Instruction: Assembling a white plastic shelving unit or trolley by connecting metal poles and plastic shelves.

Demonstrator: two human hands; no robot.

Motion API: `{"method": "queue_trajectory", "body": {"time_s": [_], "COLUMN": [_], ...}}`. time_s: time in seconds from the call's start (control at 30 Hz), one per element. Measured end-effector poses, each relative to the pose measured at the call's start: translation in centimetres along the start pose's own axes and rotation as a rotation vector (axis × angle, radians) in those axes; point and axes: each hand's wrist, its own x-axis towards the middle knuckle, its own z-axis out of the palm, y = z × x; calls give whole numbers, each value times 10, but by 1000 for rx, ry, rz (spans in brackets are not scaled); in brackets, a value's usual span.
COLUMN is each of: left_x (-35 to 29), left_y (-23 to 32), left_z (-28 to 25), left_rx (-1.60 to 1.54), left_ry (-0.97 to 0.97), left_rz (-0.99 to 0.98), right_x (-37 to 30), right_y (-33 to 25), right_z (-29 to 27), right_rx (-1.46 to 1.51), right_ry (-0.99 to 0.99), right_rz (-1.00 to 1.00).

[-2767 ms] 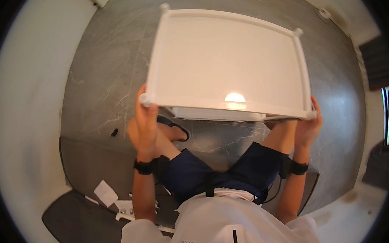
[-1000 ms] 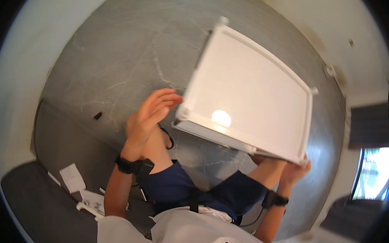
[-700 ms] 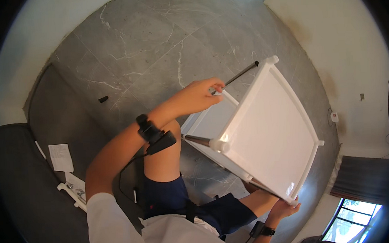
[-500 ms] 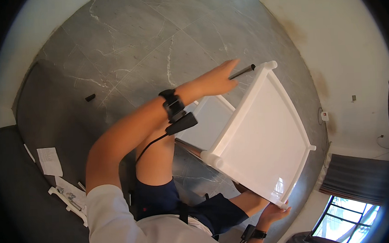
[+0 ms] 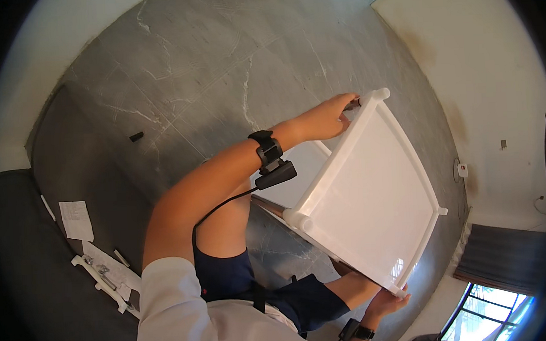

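one white tray (image 5: 373, 196), two hands (image 5: 326, 117)

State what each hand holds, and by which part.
Both grip the white tray-like shelf: left hand at its far corner post, right hand at its near corner.

We see our left hand (image 5: 327, 117) stretched far forward to upper centre of frame, fingers curled shut, forearm fully extended. Our right hand (image 5: 388, 301) sits low at lower right, palm up, fingers cupped.

Shelf panel (image 5: 373, 196) right of papers (image 5: 77, 219)
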Motion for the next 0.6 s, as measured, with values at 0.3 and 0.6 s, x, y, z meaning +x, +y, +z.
{"method": "queue_trajectory", "body": {"time_s": [0.3, 0.6], "left_x": [18, 15], "left_y": [25, 16], "left_z": [-4, -1], "left_rx": [234, 75], "left_ry": [-10, 101], "left_rz": [47, 18], "right_x": [-3, -20], "right_y": [0, -1], "right_z": [-28, -2], "right_rx": [29, -15], "right_ry": [36, 16], "right_rz": [-10, 0]}}
